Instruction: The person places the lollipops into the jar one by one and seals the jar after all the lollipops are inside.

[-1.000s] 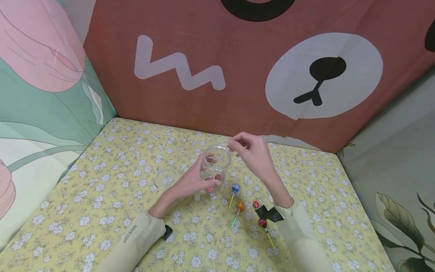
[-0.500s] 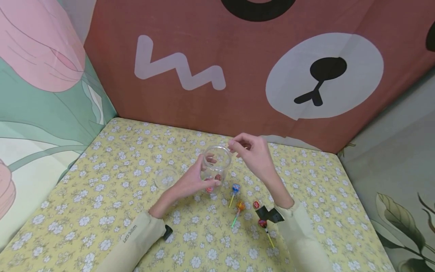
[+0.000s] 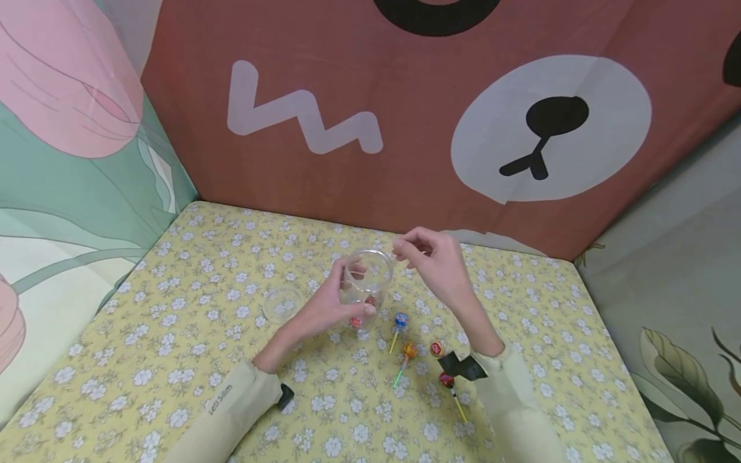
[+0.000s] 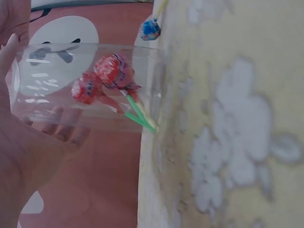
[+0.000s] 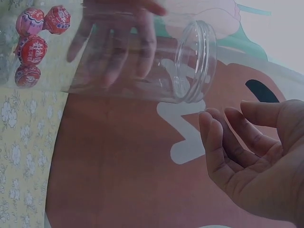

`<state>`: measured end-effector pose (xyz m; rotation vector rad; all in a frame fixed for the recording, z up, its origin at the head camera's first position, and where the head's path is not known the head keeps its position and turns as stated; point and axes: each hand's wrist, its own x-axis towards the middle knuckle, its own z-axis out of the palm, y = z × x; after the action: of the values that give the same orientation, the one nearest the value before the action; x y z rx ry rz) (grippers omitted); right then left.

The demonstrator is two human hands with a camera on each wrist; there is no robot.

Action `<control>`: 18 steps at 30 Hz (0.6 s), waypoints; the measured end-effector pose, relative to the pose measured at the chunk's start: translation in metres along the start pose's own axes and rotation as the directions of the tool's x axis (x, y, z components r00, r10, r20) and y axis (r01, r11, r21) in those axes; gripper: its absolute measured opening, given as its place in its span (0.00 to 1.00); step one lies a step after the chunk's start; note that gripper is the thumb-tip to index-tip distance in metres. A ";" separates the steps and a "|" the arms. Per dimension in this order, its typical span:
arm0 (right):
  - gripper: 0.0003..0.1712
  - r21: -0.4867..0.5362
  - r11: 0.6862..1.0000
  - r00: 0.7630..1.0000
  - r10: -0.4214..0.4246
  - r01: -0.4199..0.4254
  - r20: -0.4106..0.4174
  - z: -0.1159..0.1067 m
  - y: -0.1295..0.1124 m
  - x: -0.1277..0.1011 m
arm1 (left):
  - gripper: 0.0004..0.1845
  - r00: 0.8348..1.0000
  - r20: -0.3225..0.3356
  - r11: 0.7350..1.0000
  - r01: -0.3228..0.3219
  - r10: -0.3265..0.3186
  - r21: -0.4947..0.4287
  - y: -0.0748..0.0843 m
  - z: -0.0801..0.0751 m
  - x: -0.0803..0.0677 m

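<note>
Nearest you on the floral worktop (image 3: 173, 302), four loose lollipops lie in a scatter just beside your right forearm: a dark red one (image 3: 447, 380) closest, a red one (image 3: 437, 348) and an orange one (image 3: 410, 350) next, then a blue one (image 3: 401, 319) whose stick runs back toward you. Beyond them your left hand (image 3: 324, 307) wraps the clear plastic jar (image 3: 366, 286) from its left side, fingers (image 5: 114, 47) curled round the wall and showing through it in the right wrist view. The jar stands on the worktop with its long axis upright, mouth up, and two red lollipops (image 4: 102, 78) sit inside, heads up and green sticks down against the base. Your right hand (image 3: 431, 257) hovers just beside the rim (image 5: 194, 61) on its right, apart from it, fingers (image 5: 223, 137) loosely curled and holding nothing. So the jar's mouth lies just to the left of and slightly below those fingers, while the loose lollipops lie back toward you from that hand, which is the nearer one to them. Farther left, a clear lid (image 3: 282, 303) rests flat, near the left hand but not touching it.
</note>
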<state>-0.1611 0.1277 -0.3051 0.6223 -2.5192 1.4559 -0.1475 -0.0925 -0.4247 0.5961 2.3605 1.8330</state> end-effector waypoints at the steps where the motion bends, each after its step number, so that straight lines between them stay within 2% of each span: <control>1: 0.10 -0.001 1.000 1.000 0.000 0.000 -0.001 0.000 0.000 0.000 | 0.49 1.000 -0.006 1.000 -0.009 0.009 -0.008 0.001 0.000 0.000; 5: 0.10 -0.004 1.000 1.000 -0.005 0.005 -0.005 -0.002 0.002 -0.001 | 0.47 0.998 -0.036 0.999 -0.044 0.044 -0.017 0.005 0.000 -0.001; 18: 0.10 0.009 1.000 1.000 0.006 -0.006 -0.016 -0.004 0.007 -0.002 | 0.43 0.992 -0.097 0.994 -0.089 0.082 -0.070 0.011 0.003 0.000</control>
<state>-0.1625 0.1350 -0.3091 0.6028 -2.5060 1.4698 -0.1438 -0.0880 -0.4153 0.6251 2.3460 2.0181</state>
